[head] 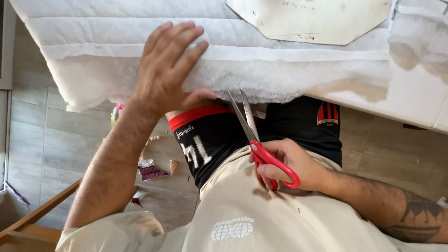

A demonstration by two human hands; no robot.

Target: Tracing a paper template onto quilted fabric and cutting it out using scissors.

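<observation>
At the near edge of the table [420, 100], my left hand [168, 70] lies flat and open, fingers spread, on the white wadding [261, 79], pressing it down without gripping it. The wadding lies in layers across the table, its fluffy edge hanging over the near side. My right hand [289, 165] is closed through the red handles of the scissors [256, 135]; the blades are parted, tips up at that hanging edge.

I judge the wadding light, soft and springy, likely to shift, bunch or tear ragged unless it is pinned. The best hold seems to be a flat palm just beside the blades, where my left hand is now.

A pale card pattern [312, 18] rests far right on the wadding, its top cut off by the frame. Scraps [151, 171] lie on the tiled floor [32, 140] to the left. I cannot tell whether the blade tips touch the wadding, and my left palm hides what is under it.
</observation>
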